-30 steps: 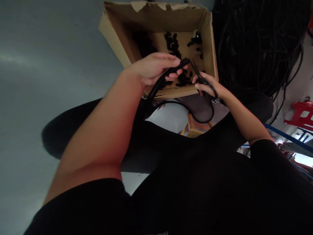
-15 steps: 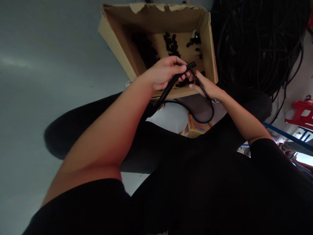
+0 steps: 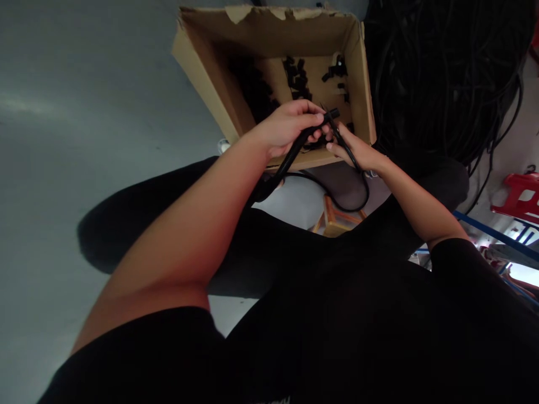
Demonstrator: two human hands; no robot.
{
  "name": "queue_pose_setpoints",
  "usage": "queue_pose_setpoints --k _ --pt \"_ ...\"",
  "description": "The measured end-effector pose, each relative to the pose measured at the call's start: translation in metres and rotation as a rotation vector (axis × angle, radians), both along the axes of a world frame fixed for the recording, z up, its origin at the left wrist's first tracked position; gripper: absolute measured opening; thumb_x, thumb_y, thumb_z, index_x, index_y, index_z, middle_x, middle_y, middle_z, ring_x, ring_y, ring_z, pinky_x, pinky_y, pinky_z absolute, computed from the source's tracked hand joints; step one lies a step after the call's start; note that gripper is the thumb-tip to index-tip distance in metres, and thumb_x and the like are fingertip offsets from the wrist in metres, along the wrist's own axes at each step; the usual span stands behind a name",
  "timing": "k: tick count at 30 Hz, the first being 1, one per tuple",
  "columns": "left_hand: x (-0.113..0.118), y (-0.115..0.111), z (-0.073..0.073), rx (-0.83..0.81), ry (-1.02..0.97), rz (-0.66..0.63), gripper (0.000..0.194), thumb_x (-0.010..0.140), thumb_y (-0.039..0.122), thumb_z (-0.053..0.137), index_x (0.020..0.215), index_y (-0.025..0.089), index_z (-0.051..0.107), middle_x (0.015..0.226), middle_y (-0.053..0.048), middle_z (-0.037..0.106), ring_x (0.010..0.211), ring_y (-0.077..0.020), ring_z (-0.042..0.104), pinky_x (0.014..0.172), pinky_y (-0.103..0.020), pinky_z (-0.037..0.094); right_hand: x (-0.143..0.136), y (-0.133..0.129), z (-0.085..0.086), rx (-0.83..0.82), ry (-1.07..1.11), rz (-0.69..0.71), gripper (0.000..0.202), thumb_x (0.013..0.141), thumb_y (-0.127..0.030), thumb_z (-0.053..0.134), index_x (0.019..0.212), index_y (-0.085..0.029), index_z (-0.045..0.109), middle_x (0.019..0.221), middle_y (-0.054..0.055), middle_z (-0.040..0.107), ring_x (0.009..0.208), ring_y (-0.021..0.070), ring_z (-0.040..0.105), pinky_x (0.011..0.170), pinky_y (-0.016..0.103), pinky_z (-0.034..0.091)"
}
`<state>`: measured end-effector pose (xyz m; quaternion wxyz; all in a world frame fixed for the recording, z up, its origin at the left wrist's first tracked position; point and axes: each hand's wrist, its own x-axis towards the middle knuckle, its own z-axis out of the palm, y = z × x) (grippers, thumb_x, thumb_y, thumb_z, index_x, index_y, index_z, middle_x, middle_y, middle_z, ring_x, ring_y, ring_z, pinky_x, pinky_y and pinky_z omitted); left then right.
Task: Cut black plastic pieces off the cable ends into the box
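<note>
My left hand [image 3: 297,123] pinches a black corrugated tube [image 3: 290,154] close to its far end, with the thumb along the top. The tube slants up from between my legs, and its short end pokes out past the fingers. Across that end runs a thin black cable [image 3: 346,147], which narrows to fine tips. My right hand [image 3: 357,150] grips this cable from the right, its fingers partly hidden. Below the hands the cable hangs in a loop and passes behind the tube. Both hands are over the near edge of an open cardboard box [image 3: 202,78].
Inside the box lie several small black pieces [image 3: 297,78]. A big heap of black cables [image 3: 438,78] fills the upper right. A small wooden stool [image 3: 337,221] shows between my legs, and a red plastic stool [image 3: 520,196] stands far right beside a blue bar [image 3: 497,233].
Both hands stay at nearly the same place. The tube end has shifted slightly right and down, and the fine tips past it show more plainly.
</note>
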<state>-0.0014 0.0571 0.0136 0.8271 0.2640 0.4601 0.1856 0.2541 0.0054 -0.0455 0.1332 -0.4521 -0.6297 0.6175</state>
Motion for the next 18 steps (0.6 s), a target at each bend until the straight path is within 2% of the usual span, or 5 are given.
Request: queue_pose_setpoints --k 3,6,11,14,18 --pt "0.006 -0.002 -0.001 0.045 0.087 0.019 0.019 0.111 0.009 0.082 0.106 0.022 0.069 0.091 0.0 0.083 0.079 -0.0118 0.067 0.075 -0.024 0.052 -0.001 0.002 0.009 0.012 -0.042 0.011 0.066 0.113 -0.083 0.077 0.146 -0.027 0.064 0.124 0.008 0.071 0.116 0.0285 0.067 0.118 0.053 0.067" --pt "0.01 -0.004 -0.006 0.132 0.148 0.023 0.022 0.11 0.012 0.087 0.103 0.022 0.07 0.09 -0.002 0.083 0.077 -0.015 0.073 0.072 -0.026 0.052 -0.003 0.003 0.023 0.042 -0.065 0.011 0.06 0.115 -0.081 0.074 0.139 -0.027 0.065 0.12 0.008 0.072 0.117 0.0293 0.068 0.121 0.055 0.065" --pt "0.012 -0.006 -0.013 0.257 0.183 0.016 0.022 0.113 0.012 0.082 0.101 0.023 0.067 0.096 -0.005 0.086 0.078 -0.0148 0.071 0.072 -0.024 0.053 -0.004 0.002 0.033 0.048 -0.066 0.006 0.051 0.114 -0.07 0.079 0.134 -0.026 0.064 0.123 0.01 0.075 0.122 0.0318 0.072 0.128 0.062 0.064" --pt "0.013 -0.01 -0.018 0.364 0.239 -0.02 0.025 0.108 0.024 0.089 0.102 0.027 0.065 0.095 -0.005 0.083 0.094 -0.0231 0.08 0.078 -0.027 0.059 -0.003 0.001 0.026 0.04 -0.058 -0.014 0.05 0.114 -0.067 0.08 0.136 -0.025 0.063 0.128 0.01 0.074 0.13 0.0333 0.072 0.133 0.067 0.062" --pt "0.018 -0.018 -0.025 0.541 0.393 -0.003 0.024 0.1 0.029 0.092 0.105 0.028 0.068 0.107 -0.008 0.086 0.124 -0.0329 0.084 0.099 -0.035 0.067 0.0 0.0 0.017 0.014 -0.076 -0.009 0.049 0.117 -0.068 0.077 0.134 -0.025 0.061 0.126 0.009 0.071 0.126 0.0309 0.07 0.132 0.066 0.062"
